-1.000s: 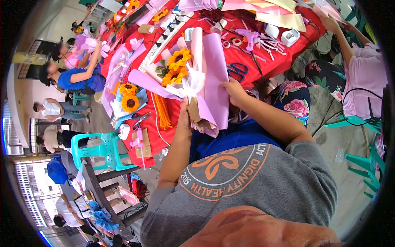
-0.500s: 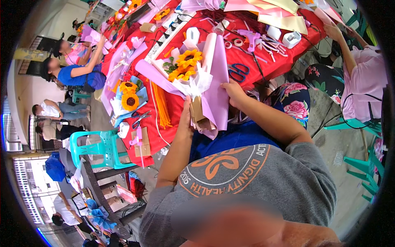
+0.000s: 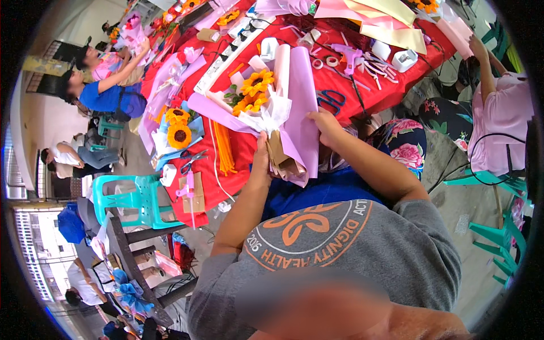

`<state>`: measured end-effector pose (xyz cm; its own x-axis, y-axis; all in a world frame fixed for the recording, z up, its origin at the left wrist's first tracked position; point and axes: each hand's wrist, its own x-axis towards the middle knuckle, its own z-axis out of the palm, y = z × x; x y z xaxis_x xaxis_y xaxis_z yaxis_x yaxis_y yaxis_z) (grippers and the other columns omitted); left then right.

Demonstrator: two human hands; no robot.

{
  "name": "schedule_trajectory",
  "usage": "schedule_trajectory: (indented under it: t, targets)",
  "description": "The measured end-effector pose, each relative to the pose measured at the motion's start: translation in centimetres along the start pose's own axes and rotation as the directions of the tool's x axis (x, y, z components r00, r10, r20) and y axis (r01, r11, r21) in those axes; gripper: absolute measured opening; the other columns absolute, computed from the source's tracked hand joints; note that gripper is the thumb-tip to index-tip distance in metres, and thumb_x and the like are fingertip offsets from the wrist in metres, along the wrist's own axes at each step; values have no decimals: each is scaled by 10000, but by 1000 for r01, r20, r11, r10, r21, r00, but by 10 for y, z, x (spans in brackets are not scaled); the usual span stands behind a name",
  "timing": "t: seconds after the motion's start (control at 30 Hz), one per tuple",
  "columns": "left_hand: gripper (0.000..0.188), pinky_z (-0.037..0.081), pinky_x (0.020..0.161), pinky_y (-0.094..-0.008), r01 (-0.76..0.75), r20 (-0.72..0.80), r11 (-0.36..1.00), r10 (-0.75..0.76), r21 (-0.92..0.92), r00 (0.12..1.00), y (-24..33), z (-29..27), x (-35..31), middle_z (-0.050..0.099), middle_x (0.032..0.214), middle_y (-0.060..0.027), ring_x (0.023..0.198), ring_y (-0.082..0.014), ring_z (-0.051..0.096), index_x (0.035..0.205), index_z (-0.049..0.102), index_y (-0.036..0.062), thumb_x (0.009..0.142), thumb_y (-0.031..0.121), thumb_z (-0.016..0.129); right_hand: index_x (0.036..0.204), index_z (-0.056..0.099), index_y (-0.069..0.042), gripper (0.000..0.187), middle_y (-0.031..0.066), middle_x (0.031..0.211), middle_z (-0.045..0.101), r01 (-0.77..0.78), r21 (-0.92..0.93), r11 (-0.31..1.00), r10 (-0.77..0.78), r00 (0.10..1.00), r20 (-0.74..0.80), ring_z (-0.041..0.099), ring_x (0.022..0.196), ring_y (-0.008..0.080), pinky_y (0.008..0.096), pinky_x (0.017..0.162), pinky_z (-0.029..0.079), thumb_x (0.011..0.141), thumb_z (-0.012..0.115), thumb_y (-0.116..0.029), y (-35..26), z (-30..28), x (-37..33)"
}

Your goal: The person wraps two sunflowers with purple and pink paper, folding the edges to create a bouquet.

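A bouquet with yellow-orange sunflowers leans over the red table, wrapped in white tissue and purple wrapping paper. Brown cardboard shows around its lower end. My left hand is closed on the left side of that lower end; its fingertips are partly hidden behind. On the other side, my right hand pinches the outer edge of the purple paper, thumb in front. Just beyond it lie dark blue scissors.
To the left are a blue-wrapped sunflower bouquet, orange stems, scissors and a pink glue gun. Another glue gun, tape rolls and a power strip lie farther back. A co-worker sits at right.
The purple paper's right edge has shifted slightly right with my right hand, opening a little wider. My left hand keeps its hold on the bouquet's lower end.
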<state>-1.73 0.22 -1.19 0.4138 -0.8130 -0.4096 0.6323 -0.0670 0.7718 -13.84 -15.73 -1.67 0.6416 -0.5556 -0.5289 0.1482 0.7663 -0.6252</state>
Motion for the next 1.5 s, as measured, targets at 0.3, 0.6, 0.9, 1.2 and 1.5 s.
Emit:
schedule_trajectory:
  t: [0.3, 0.6, 0.9, 1.2, 1.5]
  targets:
    - [518, 461, 862, -369, 125, 4, 991, -125, -50, 992, 11, 1, 0, 555, 1102, -118, 983, -221, 566, 1210, 434, 43, 875, 436, 477, 1078, 483, -1, 272, 137, 961, 575, 5, -8, 1000, -5, 1000, 27, 592, 833, 247, 389, 735, 492, 814, 463, -67, -12, 7, -4]
    - [403, 451, 866, -391, 145, -34, 980, -151, -136, 988, 9, 0, -3, 567, 1071, -70, 975, -217, 558, 1174, 465, 94, 842, 300, 567, 1123, 459, 3, 297, 137, 1020, 572, 70, 41, 997, -74, 994, 83, 580, 906, 237, 365, 813, 470, 833, 451, -61, -5, 15, -12]
    - [432, 472, 842, -381, 104, 12, 979, -103, -177, 995, 2, -6, -2, 574, 1043, -75, 967, -206, 567, 1148, 473, 88, 837, 377, 553, 1131, 462, -3, 301, 125, 1021, 569, 118, 15, 993, -119, 986, 117, 569, 924, 225, 346, 812, 462, 834, 436, -48, -6, 10, -9]
    - [503, 519, 733, -341, 32, 38, 993, -28, -110, 999, -4, -4, -5, 579, 949, -72, 842, -184, 602, 1122, 462, 84, 844, 502, 485, 1156, 455, -29, 308, 111, 1043, 558, 89, 113, 990, -107, 981, 161, 550, 955, 214, 350, 833, 446, 851, 416, -35, 1, 16, -8]
    - [454, 509, 796, -365, -68, 58, 994, 73, -86, 996, -6, 13, -9, 559, 1001, -90, 897, -200, 596, 1196, 398, 70, 880, 389, 464, 1175, 441, -24, 323, 108, 1053, 553, 161, 114, 980, -176, 976, 131, 544, 947, 210, 337, 821, 444, 855, 415, -55, -3, 18, -14]
